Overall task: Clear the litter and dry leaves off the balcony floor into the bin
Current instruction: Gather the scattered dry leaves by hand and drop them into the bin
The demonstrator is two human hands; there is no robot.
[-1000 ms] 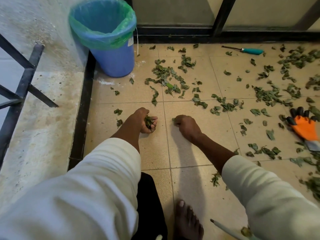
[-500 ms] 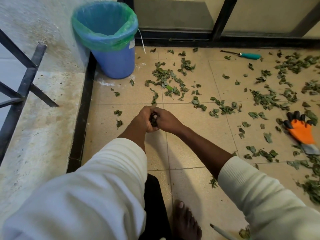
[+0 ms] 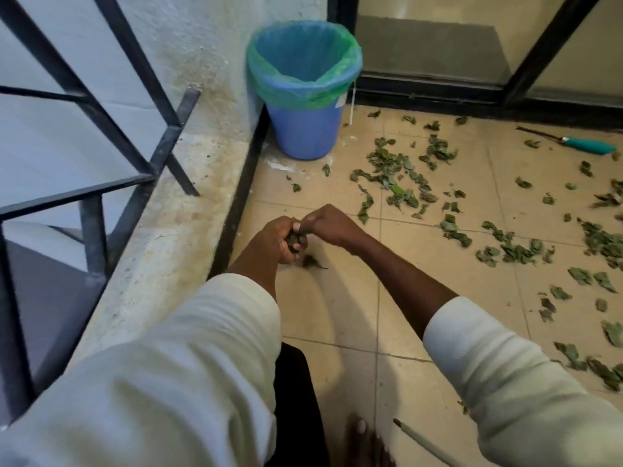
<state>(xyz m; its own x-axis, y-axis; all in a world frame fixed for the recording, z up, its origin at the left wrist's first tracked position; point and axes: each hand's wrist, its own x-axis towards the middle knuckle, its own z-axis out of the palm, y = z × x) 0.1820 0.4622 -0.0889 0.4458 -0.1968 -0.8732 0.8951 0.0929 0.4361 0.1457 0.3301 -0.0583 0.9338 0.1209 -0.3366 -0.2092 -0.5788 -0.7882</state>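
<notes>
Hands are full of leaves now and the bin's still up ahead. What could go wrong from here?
The left hand grips a loose wad of leaves while the right hand pinches at it; bits may drop on the way to the bin. One leaf already lies just below. The teal-handled tool lies among leaves and could get scooped up.

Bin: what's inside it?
The bin shows only its green-blue liner from this angle; its bottom is hidden by the near wall, so leaves inside cannot be confirmed.
</notes>
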